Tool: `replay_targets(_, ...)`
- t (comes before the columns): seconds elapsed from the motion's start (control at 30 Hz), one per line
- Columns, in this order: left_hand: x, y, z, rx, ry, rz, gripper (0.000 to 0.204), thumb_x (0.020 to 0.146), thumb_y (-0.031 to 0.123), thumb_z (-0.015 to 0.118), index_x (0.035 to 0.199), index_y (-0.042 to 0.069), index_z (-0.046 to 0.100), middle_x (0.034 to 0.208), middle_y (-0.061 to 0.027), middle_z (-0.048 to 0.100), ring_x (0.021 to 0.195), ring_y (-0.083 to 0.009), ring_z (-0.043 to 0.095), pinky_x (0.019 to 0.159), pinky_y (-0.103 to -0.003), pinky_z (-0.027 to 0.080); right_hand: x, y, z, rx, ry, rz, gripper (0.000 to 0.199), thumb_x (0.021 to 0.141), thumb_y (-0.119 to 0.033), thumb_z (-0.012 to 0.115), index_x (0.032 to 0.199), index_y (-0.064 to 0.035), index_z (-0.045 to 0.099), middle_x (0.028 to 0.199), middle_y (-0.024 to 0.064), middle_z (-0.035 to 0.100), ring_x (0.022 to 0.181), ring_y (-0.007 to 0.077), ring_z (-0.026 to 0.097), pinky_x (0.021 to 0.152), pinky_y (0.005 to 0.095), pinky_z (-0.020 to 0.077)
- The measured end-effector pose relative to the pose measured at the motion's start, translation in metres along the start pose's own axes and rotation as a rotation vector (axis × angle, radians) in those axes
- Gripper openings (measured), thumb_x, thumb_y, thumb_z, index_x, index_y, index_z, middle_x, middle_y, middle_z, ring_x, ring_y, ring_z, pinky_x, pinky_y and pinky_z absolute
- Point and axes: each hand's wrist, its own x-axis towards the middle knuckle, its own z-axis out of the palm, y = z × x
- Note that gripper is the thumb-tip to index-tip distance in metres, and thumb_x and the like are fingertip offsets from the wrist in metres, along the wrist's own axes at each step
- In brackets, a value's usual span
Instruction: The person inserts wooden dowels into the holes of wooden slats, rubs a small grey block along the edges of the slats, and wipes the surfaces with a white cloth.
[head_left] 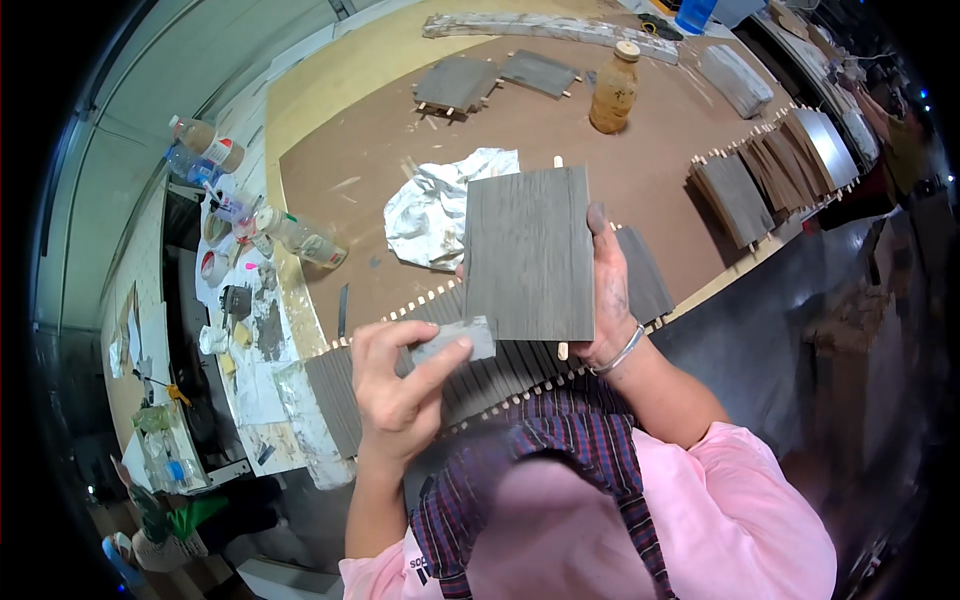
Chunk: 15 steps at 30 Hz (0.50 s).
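Note:
My right hand [612, 290] grips a grey wood-grain panel [530, 250] by its right edge and holds it up above the bench. A pale wooden peg sticks out at the panel's top and another at its bottom. Between the thumb and fingers of my left hand [392, 385] is a small flat grey block [458, 340], close to the panel's lower left corner; its material is unclear. Beneath both hands, a long row of similar pegged panels [480, 385] stands packed along the bench's near edge. A crumpled white cloth [425, 215] lies partly behind the held panel.
More pegged panels lie in a stack [455, 82] at the back and in a leaning row [735, 195] at the right. A bottle of brown liquid [614, 90] stands at the back. Several bottles [300, 240] crowd the left side. Another person [185, 520] is at lower left.

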Motion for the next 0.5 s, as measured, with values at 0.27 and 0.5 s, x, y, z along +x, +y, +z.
replay_targets(0.27,0.002,0.0,-0.001,0.031,0.022,0.023,0.041,0.064,-0.004,0.071,0.1,0.014,0.079,0.102,-0.0099,0.063,0.093,-0.0308,0.057,0.078,-0.04,0.047,-0.001,-0.001,-0.006,-0.005,-0.064,-0.016,0.076,0.099,-0.059,0.04,0.149,-0.0015,0.041,0.139,0.0249,0.054,0.124,0.0442,0.057,0.105,0.0561,0.0476)
replay_targets(0.5,0.0,-0.011,-0.011,-0.095,0.248,-0.235,0.039,0.067,-0.01,0.072,0.104,0.002,0.073,0.102,-0.0125,0.064,0.092,-0.0242,0.061,0.079,-0.032,0.05,-0.022,0.003,-0.041,-0.105,-0.137,0.079,0.087,0.081,-0.027,0.069,0.154,-0.0001,0.03,0.149,0.0246,0.044,0.136,0.0393,0.047,0.115,0.0546,0.0373)
